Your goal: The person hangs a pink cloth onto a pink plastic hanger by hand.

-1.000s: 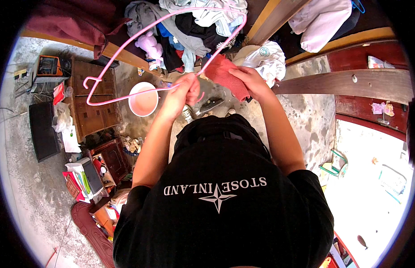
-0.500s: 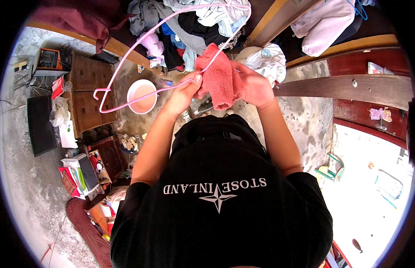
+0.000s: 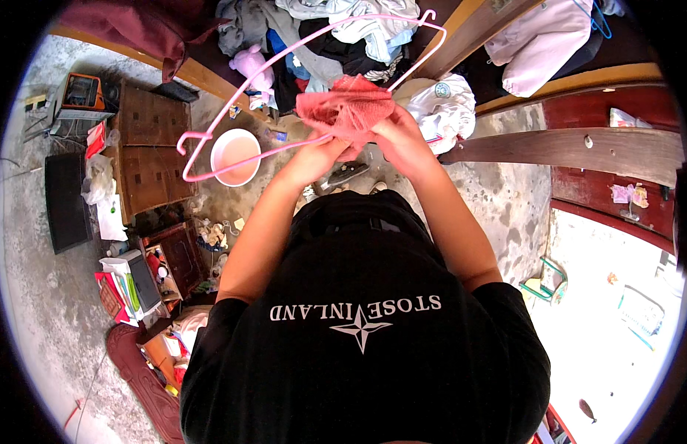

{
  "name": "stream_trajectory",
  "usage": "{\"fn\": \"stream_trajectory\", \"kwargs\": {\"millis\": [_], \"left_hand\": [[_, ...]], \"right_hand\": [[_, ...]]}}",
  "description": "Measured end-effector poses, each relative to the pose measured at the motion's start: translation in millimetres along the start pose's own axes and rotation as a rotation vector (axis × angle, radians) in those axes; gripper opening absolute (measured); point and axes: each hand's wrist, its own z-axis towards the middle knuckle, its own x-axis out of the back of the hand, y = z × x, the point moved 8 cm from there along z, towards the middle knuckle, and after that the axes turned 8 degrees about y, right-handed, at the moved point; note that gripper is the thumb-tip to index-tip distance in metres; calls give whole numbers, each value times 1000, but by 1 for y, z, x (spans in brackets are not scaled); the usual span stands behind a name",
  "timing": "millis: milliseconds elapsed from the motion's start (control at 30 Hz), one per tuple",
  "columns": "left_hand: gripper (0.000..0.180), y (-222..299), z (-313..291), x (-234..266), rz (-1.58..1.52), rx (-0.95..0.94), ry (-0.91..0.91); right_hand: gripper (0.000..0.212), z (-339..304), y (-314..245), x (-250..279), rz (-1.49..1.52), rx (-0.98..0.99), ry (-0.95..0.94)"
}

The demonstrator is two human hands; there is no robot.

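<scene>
Stained floor (image 3: pixel 269 167), pink hanger (image 3: pixel 262 156), red cloth (image 3: pixel 343 107) between both hands (image 3: pixel 319 160) (image 3: pixel 402 144)

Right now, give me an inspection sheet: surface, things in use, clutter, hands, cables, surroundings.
Surface: grey floor with dark patches.
Things in use: pink hanger, red cloth.
Clutter: heaped clothes, pink stuffed toy beside them; white bucket on the floor.
Hands: left hand on the hanger; right hand gripping the cloth.
Cables: thin dark cable, lower left.
Surroundings: brown cabinet and dark screen at left; wooden beam at right.
</scene>
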Motion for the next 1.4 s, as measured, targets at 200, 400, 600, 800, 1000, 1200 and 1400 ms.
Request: {"fn": "stream_trajectory", "kwargs": {"millis": [200,400,600,800,1000,1200,1400], "left_hand": [[25,-5,3,4,-3,-160,79],[16,11,6,13,-75,-192,263],[21,5,8,4,-172,-137,305],[24,11,-3,22,-65,-102,278],[24,6,-13,29,66,-121,242],[21,11,2,17,-34,-97,225],[16,11,14,5,-196,-190,221]], "right_hand": [[37,1,-17,-20,137,36,44],[38,2,3,-3,-11,15,-5],[28,5,-11,12,-83,94,155],[34,3,-78,53,44,221,364],[33,-2,-126,76,110,287,423],[36,0,-66,15,-6,207,207],[36,1,-8,7,-160,83,141]]}}
